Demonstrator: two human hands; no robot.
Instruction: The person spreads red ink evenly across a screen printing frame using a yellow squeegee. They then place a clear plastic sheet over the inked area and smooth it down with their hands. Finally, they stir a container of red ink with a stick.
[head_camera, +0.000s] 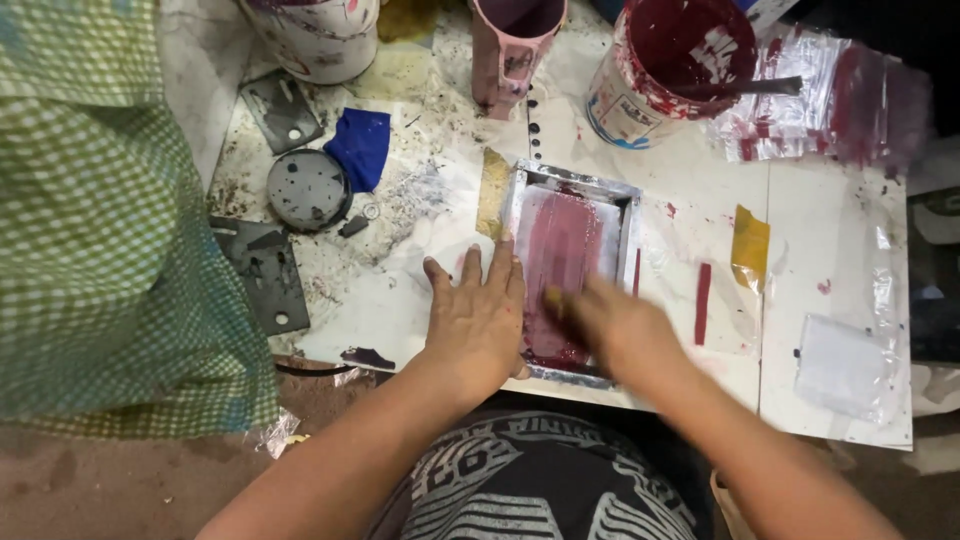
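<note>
A small metal-framed screen (625, 205) lies on a white board, its mesh smeared with dark red ink (556, 250). My left hand (478, 315) rests flat, fingers spread, on the frame's left edge and the board beside it. My right hand (612, 325) is blurred with motion over the screen's lower part; its fingers are bent down onto the inked mesh around something small and yellowish, too blurred to tell what it is.
An open can of red ink (668, 65) with a stick stands at the back, next to ink-stained plastic sheets (820, 95). A pink cup (510, 45), white bucket (320, 35), blue cloth (360, 145), round metal disc (308, 188), metal plates (265, 270) and checked fabric (90, 220) sit left.
</note>
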